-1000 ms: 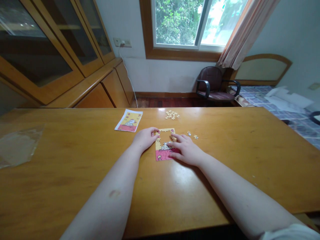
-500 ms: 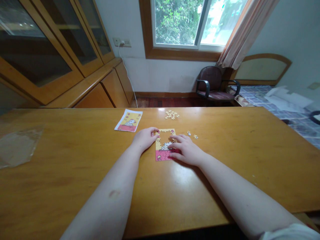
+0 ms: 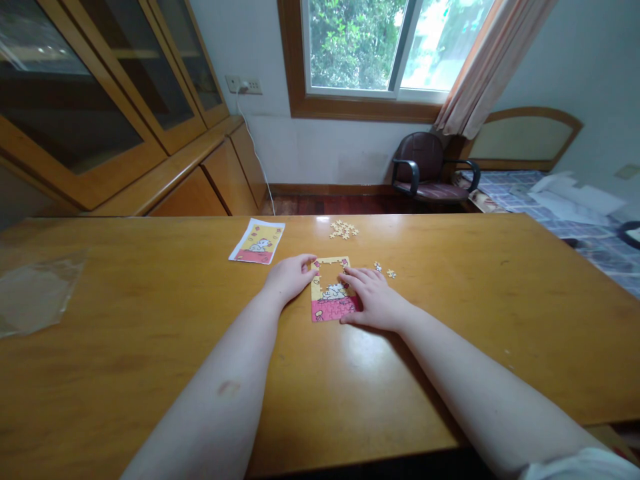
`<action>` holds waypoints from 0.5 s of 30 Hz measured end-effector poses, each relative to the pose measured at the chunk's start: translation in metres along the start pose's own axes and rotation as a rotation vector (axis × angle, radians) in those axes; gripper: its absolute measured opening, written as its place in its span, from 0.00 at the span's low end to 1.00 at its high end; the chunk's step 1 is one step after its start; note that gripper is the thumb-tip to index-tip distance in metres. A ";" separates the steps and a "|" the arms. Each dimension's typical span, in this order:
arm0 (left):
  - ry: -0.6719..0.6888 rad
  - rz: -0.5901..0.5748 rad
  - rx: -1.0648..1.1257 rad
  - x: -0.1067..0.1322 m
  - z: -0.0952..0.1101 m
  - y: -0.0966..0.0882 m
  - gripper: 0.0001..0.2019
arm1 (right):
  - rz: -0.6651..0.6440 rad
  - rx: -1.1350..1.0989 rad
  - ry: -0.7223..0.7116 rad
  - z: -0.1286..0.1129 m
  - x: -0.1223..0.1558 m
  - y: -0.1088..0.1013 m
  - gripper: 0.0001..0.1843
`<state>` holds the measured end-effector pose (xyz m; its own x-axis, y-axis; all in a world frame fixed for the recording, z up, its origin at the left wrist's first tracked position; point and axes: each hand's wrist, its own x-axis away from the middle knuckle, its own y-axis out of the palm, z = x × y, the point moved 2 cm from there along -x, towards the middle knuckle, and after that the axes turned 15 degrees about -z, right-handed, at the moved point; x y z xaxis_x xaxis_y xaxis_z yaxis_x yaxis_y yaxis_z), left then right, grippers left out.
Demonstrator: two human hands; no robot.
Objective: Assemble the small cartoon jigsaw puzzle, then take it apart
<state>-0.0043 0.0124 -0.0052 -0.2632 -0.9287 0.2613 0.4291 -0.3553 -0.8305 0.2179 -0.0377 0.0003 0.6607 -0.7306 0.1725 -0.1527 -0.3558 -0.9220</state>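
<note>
A partly assembled jigsaw puzzle lies flat on the table, pink at the bottom with a yellow border and a white figure; bare wood shows through its upper middle. My left hand rests at its left edge, fingertips touching the border, thumb and fingers apart. Over its right edge lies my right hand, fingers spread, covering part of that side. Two loose puzzle pieces, one of them a whitish piece, lie just beyond my right hand. Further back is a small pile of puzzle pieces.
A printed picture sheet in yellow and pink lies left of the pile. A clear plastic bag is at the table's left end. Behind the wooden table stand a cabinet, an office chair and a bed.
My right hand has shifted slightly right, its fingers drawing back from the puzzle's middle to its right edge and uncovering more of the white figure. The left hand has stayed put.
</note>
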 end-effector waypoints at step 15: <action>-0.012 0.004 0.007 0.003 0.003 -0.002 0.19 | 0.112 0.181 0.451 0.014 0.006 -0.021 0.19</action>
<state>-0.0034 0.0105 -0.0015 -0.2510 -0.9313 0.2639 0.4359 -0.3521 -0.8282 0.2350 -0.0261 0.0162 0.2579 -0.9521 0.1645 -0.0479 -0.1827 -0.9820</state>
